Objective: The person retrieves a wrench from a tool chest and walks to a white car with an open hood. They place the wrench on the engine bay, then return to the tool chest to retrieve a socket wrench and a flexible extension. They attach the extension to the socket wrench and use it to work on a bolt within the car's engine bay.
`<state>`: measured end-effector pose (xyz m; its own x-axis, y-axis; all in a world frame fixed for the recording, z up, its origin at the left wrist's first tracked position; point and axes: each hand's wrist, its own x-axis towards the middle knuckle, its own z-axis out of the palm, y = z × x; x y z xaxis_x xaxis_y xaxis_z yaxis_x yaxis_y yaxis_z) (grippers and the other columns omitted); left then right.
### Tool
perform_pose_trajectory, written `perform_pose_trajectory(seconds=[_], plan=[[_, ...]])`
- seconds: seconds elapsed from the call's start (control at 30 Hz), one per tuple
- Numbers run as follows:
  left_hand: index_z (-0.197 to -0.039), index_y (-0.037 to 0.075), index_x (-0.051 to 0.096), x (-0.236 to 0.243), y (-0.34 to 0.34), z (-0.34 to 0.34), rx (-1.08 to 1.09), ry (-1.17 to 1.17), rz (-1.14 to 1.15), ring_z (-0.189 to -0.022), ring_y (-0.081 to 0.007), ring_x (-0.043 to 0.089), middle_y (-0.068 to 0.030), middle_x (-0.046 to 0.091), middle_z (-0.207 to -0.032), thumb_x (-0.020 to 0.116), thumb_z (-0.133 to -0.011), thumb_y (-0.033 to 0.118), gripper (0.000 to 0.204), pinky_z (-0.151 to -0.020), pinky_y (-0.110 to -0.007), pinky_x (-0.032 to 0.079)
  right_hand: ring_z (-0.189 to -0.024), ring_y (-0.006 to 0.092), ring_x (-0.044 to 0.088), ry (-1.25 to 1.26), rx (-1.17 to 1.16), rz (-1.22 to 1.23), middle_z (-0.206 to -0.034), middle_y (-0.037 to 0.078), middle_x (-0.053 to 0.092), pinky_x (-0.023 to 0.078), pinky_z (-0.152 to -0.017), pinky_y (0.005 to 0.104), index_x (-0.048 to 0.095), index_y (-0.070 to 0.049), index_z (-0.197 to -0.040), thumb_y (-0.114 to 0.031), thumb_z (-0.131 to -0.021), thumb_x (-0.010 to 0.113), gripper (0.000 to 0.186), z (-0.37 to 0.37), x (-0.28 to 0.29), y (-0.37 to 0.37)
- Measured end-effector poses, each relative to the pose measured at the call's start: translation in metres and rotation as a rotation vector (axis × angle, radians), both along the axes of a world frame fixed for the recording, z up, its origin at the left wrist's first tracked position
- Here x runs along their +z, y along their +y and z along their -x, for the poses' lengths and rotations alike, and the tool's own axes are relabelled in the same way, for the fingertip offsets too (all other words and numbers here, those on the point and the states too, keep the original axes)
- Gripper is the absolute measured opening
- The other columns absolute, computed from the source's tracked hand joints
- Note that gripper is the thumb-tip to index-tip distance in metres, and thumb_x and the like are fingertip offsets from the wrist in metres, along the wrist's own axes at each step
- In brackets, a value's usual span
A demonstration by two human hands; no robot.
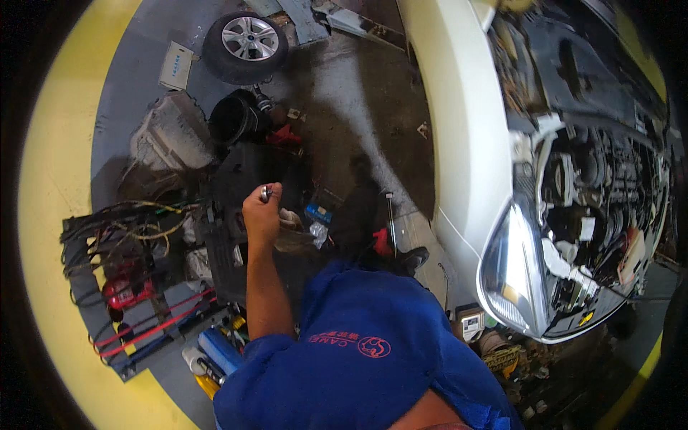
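Note:
My left hand (261, 215) is raised in front of my blue shirt, its fingers closed round a small shiny metal piece (266, 194) with a rounded end. Most of that piece is hidden in the fist, so its exact kind does not show. Beyond and below the hand lie a small blue box (318, 212) and a crumpled clear plastic wrapper (319, 233). The dark surface under my forearm is hard to make out. My right hand does not appear.
On the right stands a white car (459, 143) with its engine bay exposed. A wheel (247, 46), a black bucket (233, 118) and a dirty grey plastic part (172, 132) lie ahead on the left. Cables hang over a rack (136, 272). A metal bar (390, 215) stands near my shoe (413, 259).

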<state>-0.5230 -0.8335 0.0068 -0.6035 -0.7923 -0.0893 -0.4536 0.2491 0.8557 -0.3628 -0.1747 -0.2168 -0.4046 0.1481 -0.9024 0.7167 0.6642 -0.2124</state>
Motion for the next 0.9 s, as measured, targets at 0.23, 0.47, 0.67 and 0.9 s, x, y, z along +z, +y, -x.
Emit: perform_pose_trajectory(seconds=[0.23,0.47,0.67,0.9], plan=[[-0.097,-0.001,0.070,-0.048,-0.220,0.106,0.050,-0.104,0.067,-0.075,-0.0137,0.060,-0.0067,0.066,-0.077,0.073,-0.092,0.031,0.033,-0.071,-0.031,0.049,-0.054,0.0243,0.060,0.046,0.270,-0.023,-0.062,0.012,0.062,0.050,-0.053,0.0418,0.064,0.001,-0.065,-0.017,-0.077,0.072,0.023,0.130,-0.004,-0.168],[-0.098,0.000,0.071,-0.018,-0.360,0.236,-0.223,-0.222,-0.043,-0.076,-0.0185,0.063,-0.0105,0.067,-0.087,0.071,-0.093,0.033,0.034,-0.070,-0.033,0.050,-0.055,0.0260,0.067,0.235,0.549,0.061,-0.064,0.014,0.068,0.055,-0.056,0.0419,0.069,0.003,-0.068,-0.020,-0.077,0.073,0.025,0.279,0.004,-0.399],[-0.098,0.001,0.071,-0.036,-0.446,0.362,-0.254,0.004,-0.104,-0.071,-0.0146,0.061,-0.0074,0.066,-0.082,0.073,-0.092,0.028,0.028,-0.066,-0.031,0.049,-0.068,0.0260,0.070,0.234,0.343,-0.156,-0.070,0.019,0.067,0.056,-0.067,0.0416,0.070,0.003,-0.077,-0.029,-0.070,0.075,0.033,0.496,0.078,-0.597],[-0.095,0.000,0.071,-0.019,-0.522,0.541,-0.358,-0.002,-0.122,-0.069,-0.0078,0.054,0.0001,0.063,-0.074,0.073,-0.092,0.030,0.030,-0.064,-0.026,0.045,-0.077,0.0372,0.069,0.572,0.392,0.003,-0.083,0.023,0.069,0.054,-0.075,0.0430,0.069,-0.001,-0.095,-0.028,-0.076,0.075,0.033,0.695,0.100,-0.754]])
